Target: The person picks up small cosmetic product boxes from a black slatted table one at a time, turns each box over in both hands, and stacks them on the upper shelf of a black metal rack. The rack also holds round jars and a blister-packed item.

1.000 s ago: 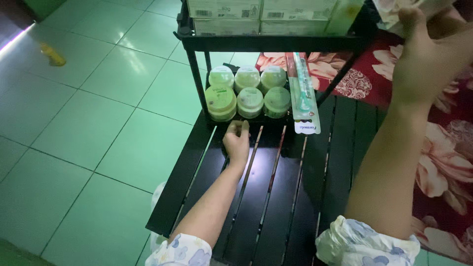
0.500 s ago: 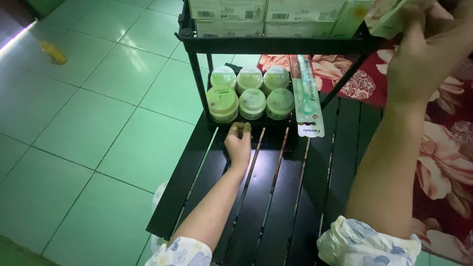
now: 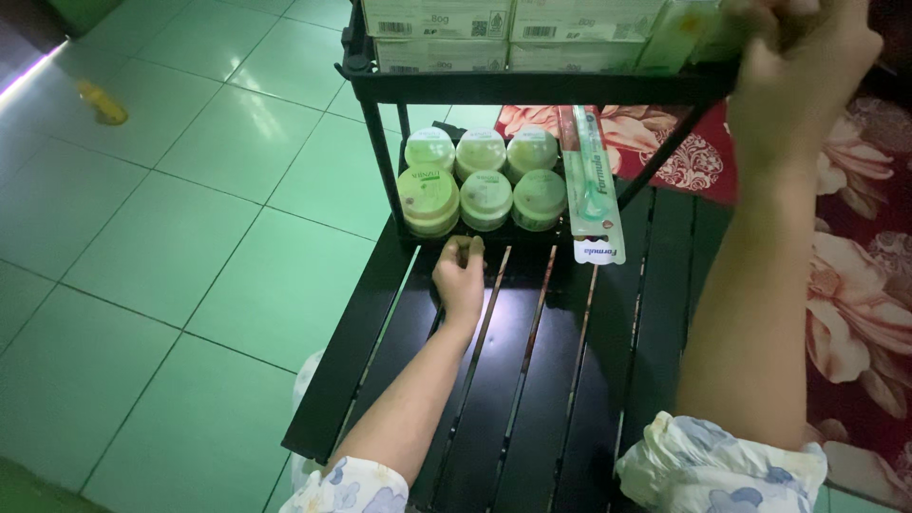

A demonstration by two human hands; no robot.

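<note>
Six round green jars (image 3: 483, 180) sit in two rows at the back of the lower slatted shelf (image 3: 532, 380), just beside a packaged toothbrush (image 3: 591, 185) that leans against the upper tier. Left hand (image 3: 461, 275) rests on the slats right in front of the jars, fingers curled under, grip closed on nothing that can be seen, not touching a jar. Right hand (image 3: 807, 76) is up at the top tier, at the row of pale boxes (image 3: 513, 33); its grip is blurred and partly cut off by the frame edge, so cannot tell if it holds anything. Step in hand looks like stocking or tidying the rack, with the right hand working the top row while the left steadies below. Any move on the jars would need the left fingers opened and reached forward. Versus a second ago: left hand barely shifted, jars and toothbrush unchanged, right hand has gone from holding something pale above the rack to level with the boxes.
</note>
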